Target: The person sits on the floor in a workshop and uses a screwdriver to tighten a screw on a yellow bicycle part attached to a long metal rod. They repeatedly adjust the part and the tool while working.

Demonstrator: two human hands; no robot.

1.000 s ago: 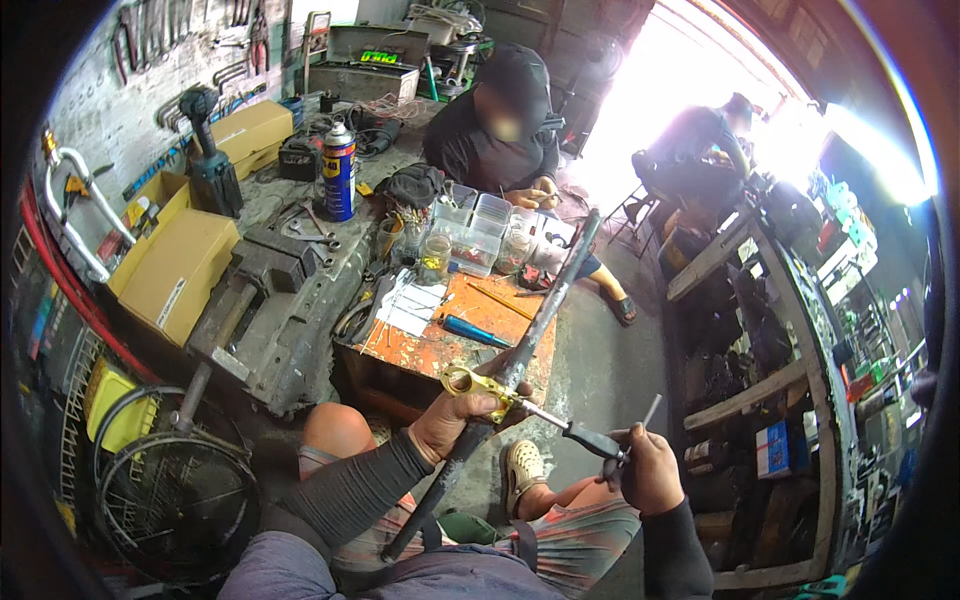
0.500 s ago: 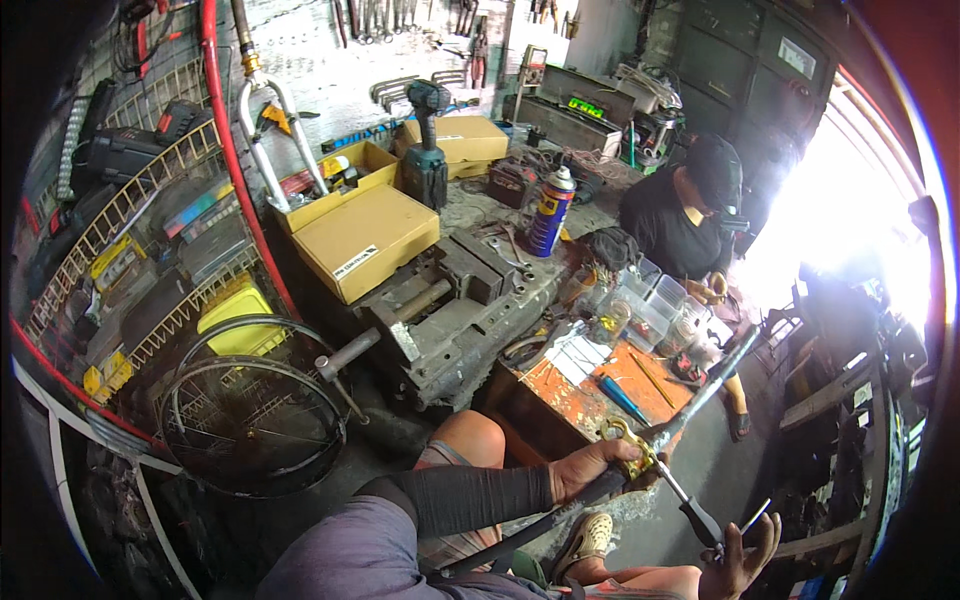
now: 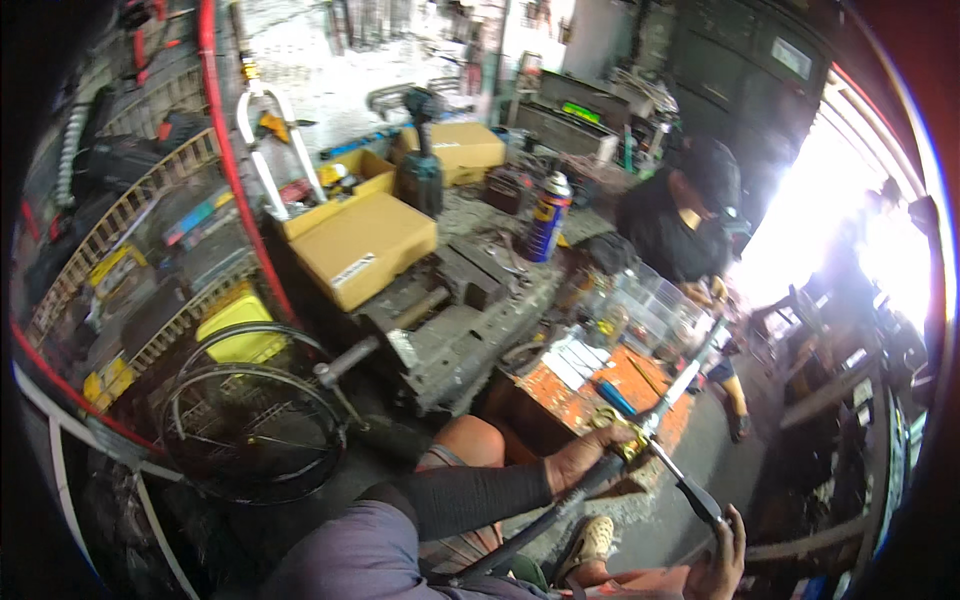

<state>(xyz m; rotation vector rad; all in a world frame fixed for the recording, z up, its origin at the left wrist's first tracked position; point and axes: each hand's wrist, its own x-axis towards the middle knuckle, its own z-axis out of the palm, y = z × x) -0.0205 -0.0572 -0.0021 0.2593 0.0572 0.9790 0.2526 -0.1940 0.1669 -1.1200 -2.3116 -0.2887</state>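
My left hand [image 3: 585,455] is closed around a gold-coloured metal fitting [image 3: 628,440] on a long tube [image 3: 535,525]. The tube slants from my lap to the upper right, dark at the near part and silvery grey at the far part [image 3: 685,378]. A ratchet wrench [image 3: 688,488] with a bright shaft and black handle reaches from the fitting toward my right hand [image 3: 718,562]. The fingers of that hand are stretched out and lie against the handle's end. Its thumb cannot be made out clearly.
An orange-topped box [image 3: 550,385] holds a blue-handled tool [image 3: 614,397] and papers. Behind it stand a bench vise [image 3: 440,300], a spray can [image 3: 547,220] and a cardboard box [image 3: 370,240]. Another person [image 3: 680,220] sits at the right. Wheel rims [image 3: 250,420] lean at the left.
My right hand has moved left and up to the wrench handle; its fingers were more spread, by a thin pale piece. The tube's far end has swung slightly left.
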